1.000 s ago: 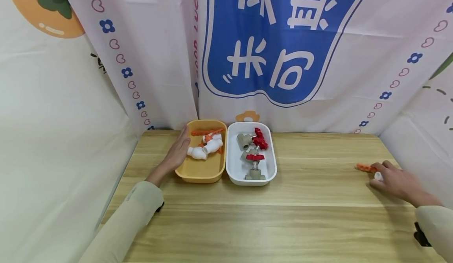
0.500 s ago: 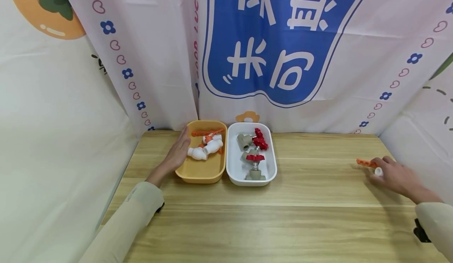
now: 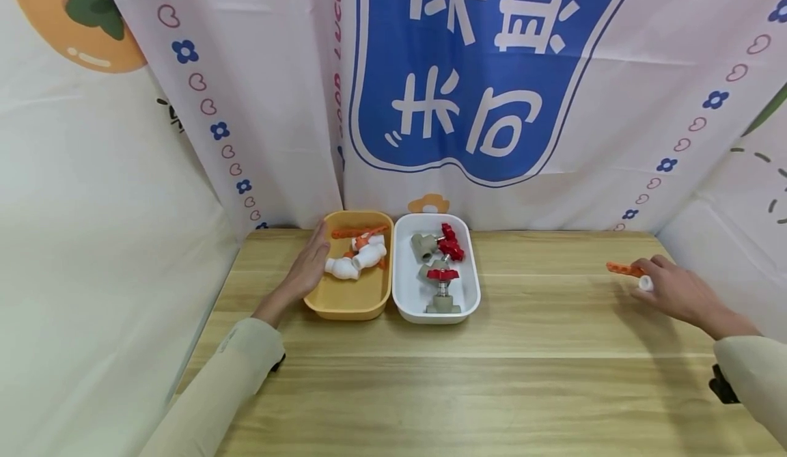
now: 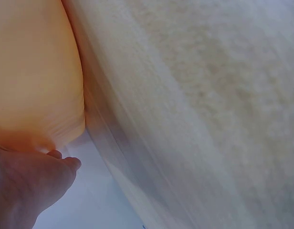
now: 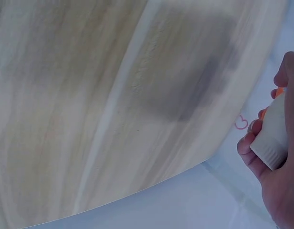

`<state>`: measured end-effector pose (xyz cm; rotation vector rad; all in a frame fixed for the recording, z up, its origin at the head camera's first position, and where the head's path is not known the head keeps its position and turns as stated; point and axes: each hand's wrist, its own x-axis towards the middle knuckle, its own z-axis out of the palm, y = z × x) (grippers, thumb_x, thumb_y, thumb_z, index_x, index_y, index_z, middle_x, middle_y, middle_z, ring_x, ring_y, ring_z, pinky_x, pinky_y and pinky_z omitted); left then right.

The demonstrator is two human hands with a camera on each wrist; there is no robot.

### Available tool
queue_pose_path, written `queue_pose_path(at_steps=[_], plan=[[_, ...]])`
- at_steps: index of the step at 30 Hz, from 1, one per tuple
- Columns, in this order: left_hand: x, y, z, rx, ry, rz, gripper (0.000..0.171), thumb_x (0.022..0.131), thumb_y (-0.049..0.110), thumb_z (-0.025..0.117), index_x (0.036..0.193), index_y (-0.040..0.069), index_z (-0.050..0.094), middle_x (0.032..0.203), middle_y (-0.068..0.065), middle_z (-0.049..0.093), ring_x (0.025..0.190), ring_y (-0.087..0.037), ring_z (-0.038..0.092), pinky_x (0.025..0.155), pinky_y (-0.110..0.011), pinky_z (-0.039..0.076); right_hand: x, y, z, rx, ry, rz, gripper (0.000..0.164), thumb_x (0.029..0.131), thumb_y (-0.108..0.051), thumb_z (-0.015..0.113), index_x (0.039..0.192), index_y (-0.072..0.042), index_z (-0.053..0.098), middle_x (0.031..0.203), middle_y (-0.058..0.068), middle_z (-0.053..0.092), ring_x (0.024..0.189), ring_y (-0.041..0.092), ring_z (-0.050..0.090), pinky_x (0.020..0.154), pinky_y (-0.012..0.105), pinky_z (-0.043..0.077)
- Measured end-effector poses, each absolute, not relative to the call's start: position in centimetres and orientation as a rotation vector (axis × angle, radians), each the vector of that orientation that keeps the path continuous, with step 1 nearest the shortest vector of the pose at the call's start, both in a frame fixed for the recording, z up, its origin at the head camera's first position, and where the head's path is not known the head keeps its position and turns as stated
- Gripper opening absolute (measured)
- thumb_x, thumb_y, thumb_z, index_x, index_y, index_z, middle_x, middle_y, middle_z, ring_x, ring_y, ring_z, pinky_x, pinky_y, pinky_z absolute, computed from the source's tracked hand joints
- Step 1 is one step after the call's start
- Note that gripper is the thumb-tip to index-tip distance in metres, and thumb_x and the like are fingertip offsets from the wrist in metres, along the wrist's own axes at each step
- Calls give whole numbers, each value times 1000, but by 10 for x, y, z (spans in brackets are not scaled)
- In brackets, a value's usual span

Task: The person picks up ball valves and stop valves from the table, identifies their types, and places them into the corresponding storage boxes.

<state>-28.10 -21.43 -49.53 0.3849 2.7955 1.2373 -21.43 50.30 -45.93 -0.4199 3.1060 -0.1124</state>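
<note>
In the head view my right hand [image 3: 679, 294] grips a white plastic ball valve [image 5: 272, 138] with an orange lever handle, held above the table on the right. The fingers curl round its white body in the right wrist view. My left hand [image 3: 307, 267], its fingers extended, rests along the left side of a yellow bin [image 3: 344, 301]. Inside that bin lie several white ball valves [image 3: 342, 268] with orange handles. The left wrist view shows the bin's outer wall [image 4: 37, 71] beside part of the left hand.
A white bin [image 3: 401, 300] stands against the yellow one's right side. It holds several grey-green valves [image 3: 443, 303] with red wheel handles. Behind the wooden table [image 3: 492, 389] hangs a printed curtain [image 3: 393, 184], and pale cloth walls flank both sides.
My right hand has lifted the ball valve off the table and shifted slightly left and toward the back. My left hand stays against the yellow bin.
</note>
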Motion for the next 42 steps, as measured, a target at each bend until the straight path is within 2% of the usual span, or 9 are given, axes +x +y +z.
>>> queue_pose_path(at_steps=[4,11,21,33,42], plan=[[-280,-215,-496,378,2796,1246,65,116,44,11,170,9,-4,179,-10,-9,165,-31,-6,133,-53,0,-219,492,-454,-426,3085,-94,56,94,-33,80,128,7,62,107,25,64,76,25,60,65,51,58],[-281,-214,-496,370,2790,1253,64,117,42,12,170,9,-4,179,-10,-8,165,-32,-5,133,-53,1,-227,473,-446,-455,3100,-101,54,93,-31,79,127,6,62,109,26,65,74,23,59,60,42,53],[-282,-213,-496,370,2797,1238,64,116,43,11,170,10,-4,179,-9,-8,165,-29,-6,133,-52,1,-236,447,-430,-450,3089,-126,51,94,-29,76,129,5,61,120,31,63,74,25,61,64,49,57],[-280,-213,-494,357,2784,1247,67,116,46,11,170,9,-4,179,-10,-9,165,-32,-6,133,-53,0,-242,416,-422,-583,3119,-130,46,92,-24,78,125,4,64,116,28,64,79,28,62,71,56,59],[-279,-213,-492,377,2789,1228,67,116,45,10,169,8,-5,178,-11,-9,164,-34,-6,133,-55,1,-246,393,-414,-605,3119,-103,47,91,-25,78,126,3,65,113,25,67,78,27,61,69,53,58]])
